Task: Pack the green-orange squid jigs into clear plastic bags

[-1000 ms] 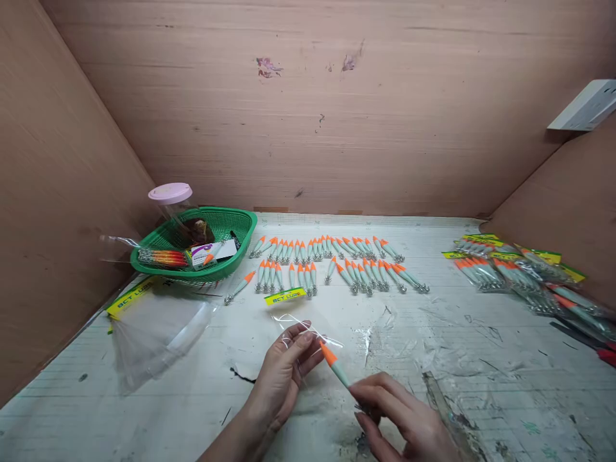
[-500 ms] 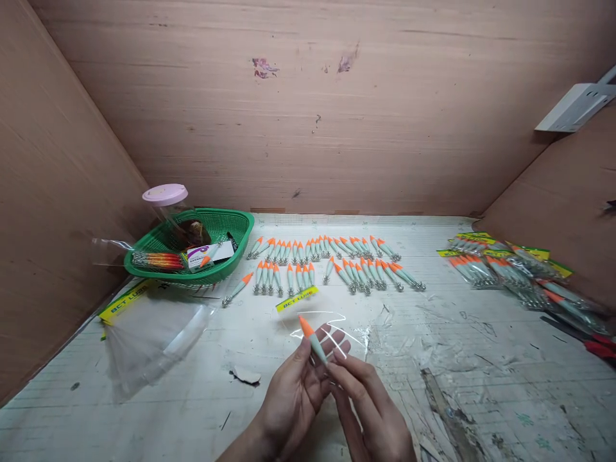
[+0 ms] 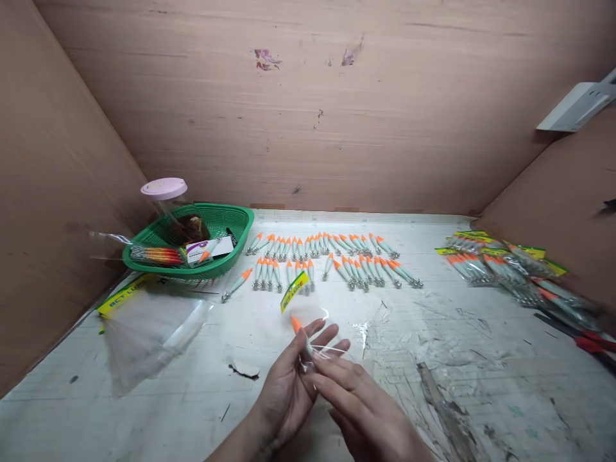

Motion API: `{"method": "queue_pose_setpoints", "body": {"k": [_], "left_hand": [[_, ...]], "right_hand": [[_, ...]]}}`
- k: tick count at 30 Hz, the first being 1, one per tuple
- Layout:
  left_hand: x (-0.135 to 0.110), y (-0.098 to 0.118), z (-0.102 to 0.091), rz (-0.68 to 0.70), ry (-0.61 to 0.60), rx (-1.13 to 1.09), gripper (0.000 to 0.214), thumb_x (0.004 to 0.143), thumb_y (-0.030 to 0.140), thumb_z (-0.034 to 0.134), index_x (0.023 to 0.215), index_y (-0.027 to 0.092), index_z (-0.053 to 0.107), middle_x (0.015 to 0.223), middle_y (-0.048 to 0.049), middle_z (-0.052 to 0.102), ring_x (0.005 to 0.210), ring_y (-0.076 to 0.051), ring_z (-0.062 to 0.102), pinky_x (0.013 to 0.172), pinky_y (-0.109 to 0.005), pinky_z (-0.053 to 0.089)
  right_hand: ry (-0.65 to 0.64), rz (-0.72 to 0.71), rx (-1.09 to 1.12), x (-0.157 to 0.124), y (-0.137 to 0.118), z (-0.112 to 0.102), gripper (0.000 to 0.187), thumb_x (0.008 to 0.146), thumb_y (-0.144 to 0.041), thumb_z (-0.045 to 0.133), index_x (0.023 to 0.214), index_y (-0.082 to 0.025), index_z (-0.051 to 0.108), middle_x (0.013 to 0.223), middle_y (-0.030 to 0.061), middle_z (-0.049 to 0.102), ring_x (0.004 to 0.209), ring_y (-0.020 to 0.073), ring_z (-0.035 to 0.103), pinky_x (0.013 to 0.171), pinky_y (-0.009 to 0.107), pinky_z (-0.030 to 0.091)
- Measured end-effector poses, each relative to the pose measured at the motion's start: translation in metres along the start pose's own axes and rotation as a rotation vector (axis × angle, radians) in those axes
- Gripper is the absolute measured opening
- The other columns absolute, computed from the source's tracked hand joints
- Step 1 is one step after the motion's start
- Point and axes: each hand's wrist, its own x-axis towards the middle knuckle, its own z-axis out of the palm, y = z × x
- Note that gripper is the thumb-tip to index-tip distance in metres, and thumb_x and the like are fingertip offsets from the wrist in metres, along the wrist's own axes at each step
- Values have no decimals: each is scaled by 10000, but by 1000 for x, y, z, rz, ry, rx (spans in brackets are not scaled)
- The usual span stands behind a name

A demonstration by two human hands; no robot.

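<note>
A fishing lure with an orange nose and pale green body (image 3: 307, 351) lies across my left hand (image 3: 291, 385), its thumb pressed against it and its other fingers spread. Around the lure is a thin clear plastic bag whose yellow label (image 3: 294, 292) stands out beyond the orange nose. My right hand (image 3: 363, 398) has its fingertips closed at the lure's tail end and the bag's near edge; they cover the tail hooks. Whether the right fingers grip lure, film or both is hard to see.
Two rows of similar lures (image 3: 356, 273) lie ahead, with one single lure (image 3: 237, 285) at their left. Flat clear bags (image 3: 154, 333) lie on the left, below a green basket (image 3: 248, 224) holding a pink-lidded jar (image 3: 164, 188). Filled packets (image 3: 500, 263) and red-handled scissors (image 3: 590, 343) are at right.
The lure has shifted slightly left and lower in my left hand. The yellow label has risen and tilted more steeply. My right fingers have moved left, over the lure's tail end.
</note>
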Motion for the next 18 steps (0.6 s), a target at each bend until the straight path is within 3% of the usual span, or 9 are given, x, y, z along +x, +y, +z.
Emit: {"method": "queue_pose_setpoints", "body": {"k": [2,5,8,13,16,18], "left_hand": [[0,1,1,34,75,6,246,881,278,523,1063,129,595,1142,-134,661,1039,-275,636,911,-394,504],[1,1,4,52,132,37,206,888,223,509,1050,128,594,1162,-133,654,1045,-274,635,889,-404,528],[4,2,5,75,148,56,236,896,228,495,1089,127,586,1215,-147,623,1084,-288,611,908,-437,521],[11,8,1,206,221,106,222,901,199,482,1052,112,619,1204,-157,629,1108,-256,600,963,-409,491],[14,10,-4,219,228,143,195,883,167,503,1004,106,644,1186,-155,641,1098,-249,607,960,-398,496],[15,10,-5,212,224,171,189,871,157,520,1003,110,648,1176,-148,648,1089,-247,613,949,-390,505]], "right_hand": [[25,89,68,4,11,-26,389,873,-80,486,1234,-225,513,1171,97,640,1093,185,603,881,319,538],[168,339,98,7,43,-62,175,884,-168,516,1015,-213,622,1059,89,650,1023,194,625,823,319,560],[217,522,176,5,77,-73,155,892,-294,520,944,-188,620,992,83,621,884,179,650,741,306,576],[54,614,-24,-10,107,-64,250,901,-392,465,898,-193,616,946,76,614,848,176,613,700,298,531],[-46,636,-50,-17,96,-67,202,865,-368,523,819,-200,627,775,32,602,624,131,559,560,255,480],[-267,621,-20,-18,72,-64,100,809,-308,607,811,-209,620,728,4,592,585,115,539,532,225,454]]}}
